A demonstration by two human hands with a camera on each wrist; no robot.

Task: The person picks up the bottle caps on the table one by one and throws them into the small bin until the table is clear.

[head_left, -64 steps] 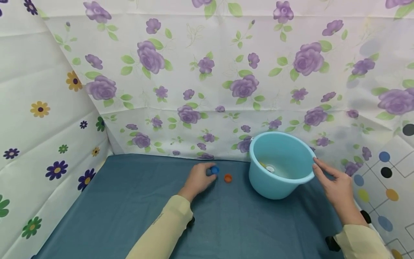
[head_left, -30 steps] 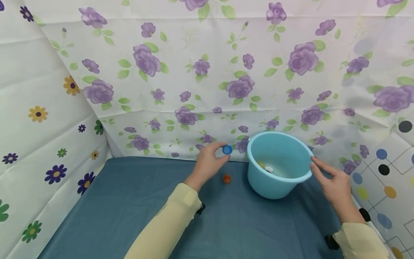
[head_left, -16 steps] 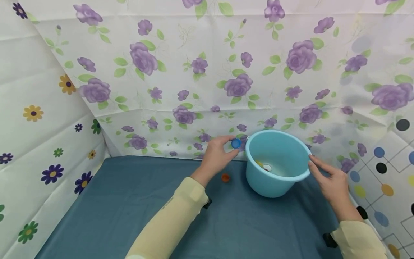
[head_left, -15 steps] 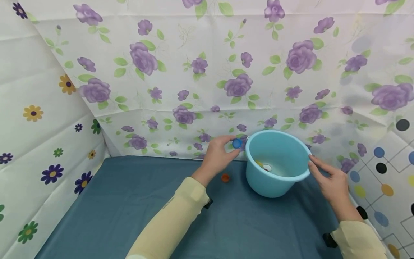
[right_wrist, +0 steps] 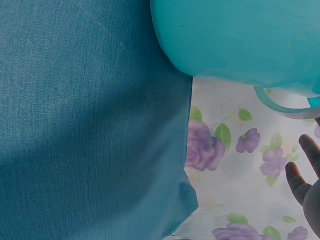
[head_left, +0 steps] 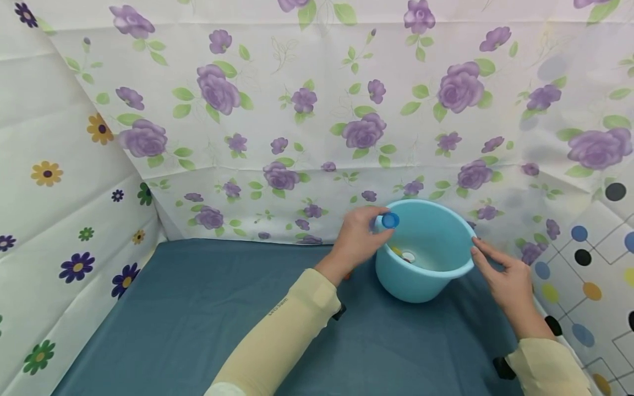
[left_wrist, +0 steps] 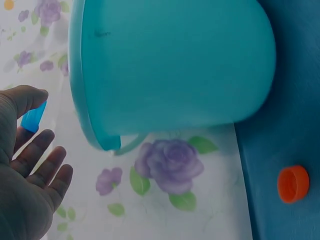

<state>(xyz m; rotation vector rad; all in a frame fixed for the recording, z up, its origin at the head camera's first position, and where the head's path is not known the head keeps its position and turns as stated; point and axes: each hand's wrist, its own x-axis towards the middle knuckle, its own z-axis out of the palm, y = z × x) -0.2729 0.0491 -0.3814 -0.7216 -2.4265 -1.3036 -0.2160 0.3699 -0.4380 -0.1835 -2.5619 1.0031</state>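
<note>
A small blue bottle cap (head_left: 390, 220) is pinched between thumb and finger of my left hand (head_left: 359, 236). That hand is at the left rim of a light blue bucket (head_left: 415, 286), with the cap over the opening in the head view. In the left wrist view the other fingers (left_wrist: 37, 159) spread loosely beside the blue cap (left_wrist: 33, 118). My right hand (head_left: 510, 280) holds the bucket's right rim with its fingertips. An orange bottle cap (left_wrist: 293, 184) lies on the cloth left of the bucket, mostly hidden by my left wrist in the head view.
Inside the bucket lie a white cap (head_left: 408, 257) and something yellow (head_left: 397, 251). A dark blue cloth (head_left: 198, 313) covers the table. Flower-printed sheeting (head_left: 277, 99) rises just behind the bucket, with more sheeting at both sides. The bucket's handle (right_wrist: 280, 105) hangs at its side.
My left hand lifted the blue cap from the cloth beside the orange one and carried it up and right to the bucket's mouth. The right hand stays on the rim.
</note>
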